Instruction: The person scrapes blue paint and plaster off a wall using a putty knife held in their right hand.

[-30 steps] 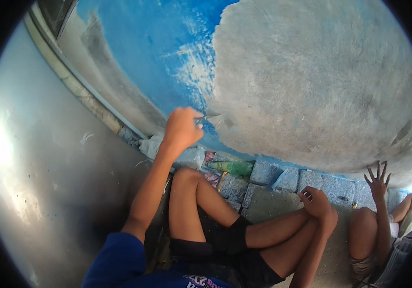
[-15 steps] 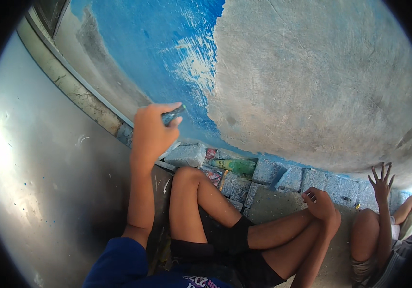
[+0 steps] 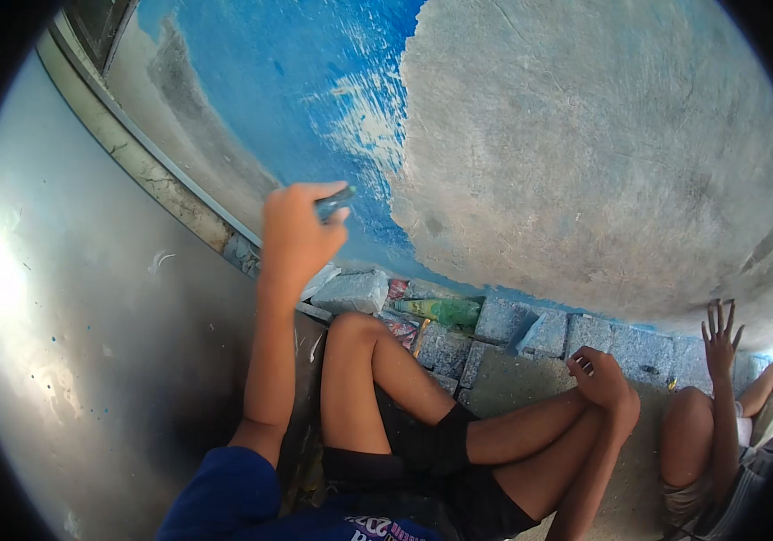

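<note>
My left hand point(image 3: 298, 236) is closed on a small dark block smeared with blue point(image 3: 336, 206), a bit of green showing at its end; its kind is not clear. That hand is at the lower part of the wall point(image 3: 530, 144), over blue paint point(image 3: 269, 81) beside a bare grey stretch. Whether the block touches the paint cannot be told. My right hand point(image 3: 604, 386) rests on my bent leg point(image 3: 521, 433), fingers loosely curled, with nothing visible in them.
A large metal sheet point(image 3: 125, 343) curves along my left. Grey paving blocks point(image 3: 634, 347), a stone block point(image 3: 350, 291), a crushed green bottle point(image 3: 445, 311) and a bluish flat scrap point(image 3: 529, 334) lie along the wall's foot. On the right, another person's spread hand point(image 3: 720, 347) is near the wall.
My left hand has shifted slightly up and to the right with the dark block. The other person's hand has moved a little to the right. My right hand stays on my leg.
</note>
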Tool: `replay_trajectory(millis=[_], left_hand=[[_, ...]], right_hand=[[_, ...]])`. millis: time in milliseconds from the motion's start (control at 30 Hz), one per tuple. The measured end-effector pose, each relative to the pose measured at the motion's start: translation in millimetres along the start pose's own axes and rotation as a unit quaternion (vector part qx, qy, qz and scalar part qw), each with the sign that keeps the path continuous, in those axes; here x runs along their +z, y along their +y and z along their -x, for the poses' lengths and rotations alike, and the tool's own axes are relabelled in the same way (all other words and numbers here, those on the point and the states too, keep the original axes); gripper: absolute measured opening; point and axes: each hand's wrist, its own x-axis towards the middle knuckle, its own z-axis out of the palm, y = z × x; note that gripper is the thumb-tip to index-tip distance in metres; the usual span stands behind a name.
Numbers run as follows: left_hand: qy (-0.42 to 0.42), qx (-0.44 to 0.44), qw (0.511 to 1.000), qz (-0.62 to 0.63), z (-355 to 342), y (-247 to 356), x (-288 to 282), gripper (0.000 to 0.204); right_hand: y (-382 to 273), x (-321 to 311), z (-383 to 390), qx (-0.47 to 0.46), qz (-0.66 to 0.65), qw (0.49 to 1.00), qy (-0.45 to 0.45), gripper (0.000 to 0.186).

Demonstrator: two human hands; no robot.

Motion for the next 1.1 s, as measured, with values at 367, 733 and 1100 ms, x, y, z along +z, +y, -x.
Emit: replay_trajectory(millis=[367, 733, 1100], left_hand=[[-0.002, 0.018, 0.999, 0.028, 0.7, 0.4, 4.8, 0.033], [0.003, 0.010, 1.000, -0.001, -1.7, -6.2, 8.8, 0.033], [-0.022, 0.006, 1.000, 0.010, -1.0, -10.5, -0.1, 0.032]], right_hand=[[0.8, 0.4, 0.9, -0.014, 0.000, 1.000, 0.013, 0.022], [-2.7, 0.1, 1.3, 0.010, -0.009, 1.000, 0.001, 0.022], [1.1, 0.1, 2.0, 0.007, -0.003, 1.000, 0.002, 0.023]])
